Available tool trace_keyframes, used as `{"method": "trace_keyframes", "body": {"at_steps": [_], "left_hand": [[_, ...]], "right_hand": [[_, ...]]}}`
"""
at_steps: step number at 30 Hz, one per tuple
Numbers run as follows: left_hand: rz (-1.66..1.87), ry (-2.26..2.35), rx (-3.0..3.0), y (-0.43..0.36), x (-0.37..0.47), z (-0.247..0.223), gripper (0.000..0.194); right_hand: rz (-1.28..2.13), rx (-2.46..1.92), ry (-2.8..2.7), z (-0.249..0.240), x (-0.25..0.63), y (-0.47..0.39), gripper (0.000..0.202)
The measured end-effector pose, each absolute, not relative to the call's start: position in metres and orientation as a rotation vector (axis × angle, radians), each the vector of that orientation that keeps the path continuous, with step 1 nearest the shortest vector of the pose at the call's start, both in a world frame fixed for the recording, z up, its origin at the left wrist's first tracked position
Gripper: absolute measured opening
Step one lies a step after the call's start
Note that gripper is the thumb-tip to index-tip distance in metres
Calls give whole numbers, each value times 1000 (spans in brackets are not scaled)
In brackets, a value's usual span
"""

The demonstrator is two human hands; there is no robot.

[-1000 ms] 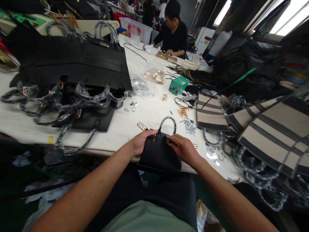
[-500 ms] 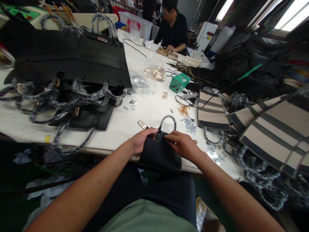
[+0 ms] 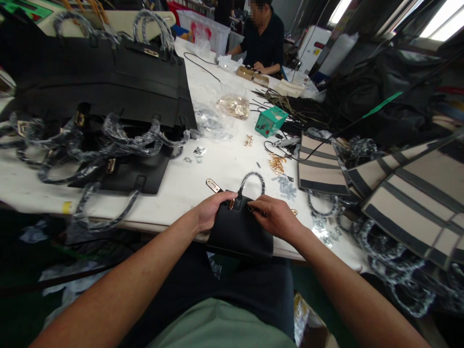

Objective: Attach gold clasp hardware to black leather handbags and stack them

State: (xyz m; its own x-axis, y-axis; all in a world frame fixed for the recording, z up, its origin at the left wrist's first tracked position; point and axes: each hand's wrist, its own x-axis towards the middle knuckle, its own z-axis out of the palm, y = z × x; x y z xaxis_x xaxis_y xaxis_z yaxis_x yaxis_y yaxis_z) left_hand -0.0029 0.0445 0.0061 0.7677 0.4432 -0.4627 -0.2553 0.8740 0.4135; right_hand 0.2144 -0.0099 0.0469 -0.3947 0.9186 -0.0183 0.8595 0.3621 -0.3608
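A small black handbag panel lies over the table's front edge, its lower part hanging toward my lap. Its arched handle is wrapped in clear plastic and points away from me. My left hand grips the panel's upper left edge, thumb on top beside the handle's base. A strap with a gold metal plate sticks out beyond that hand. Close to the thumb sits a gold fitting. At the upper right, my right hand pinches a small piece against the panel; the fingers mostly hide it.
Black bag panels with wrapped handles are piled at left. Beige-and-black panels lie at right. Beyond my hands are gold fittings, small metal plates and a green box with a cable. A person sits across the table.
The camera view has shifted slightly. Both hands stay in nearly the same place on the panel. The person across the table has moved one arm outward to the left.
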Motion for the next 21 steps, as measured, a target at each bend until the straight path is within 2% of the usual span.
{"method": "trace_keyframes", "body": {"at_steps": [17,21], "left_hand": [[407,588,308,46,-2,3,22],[425,581,342,44,-2,2,23]], "right_hand": [[297,-1740,-2489,39,205,-19,28],[389,-1737,-2299,34,208,-19,26]]}}
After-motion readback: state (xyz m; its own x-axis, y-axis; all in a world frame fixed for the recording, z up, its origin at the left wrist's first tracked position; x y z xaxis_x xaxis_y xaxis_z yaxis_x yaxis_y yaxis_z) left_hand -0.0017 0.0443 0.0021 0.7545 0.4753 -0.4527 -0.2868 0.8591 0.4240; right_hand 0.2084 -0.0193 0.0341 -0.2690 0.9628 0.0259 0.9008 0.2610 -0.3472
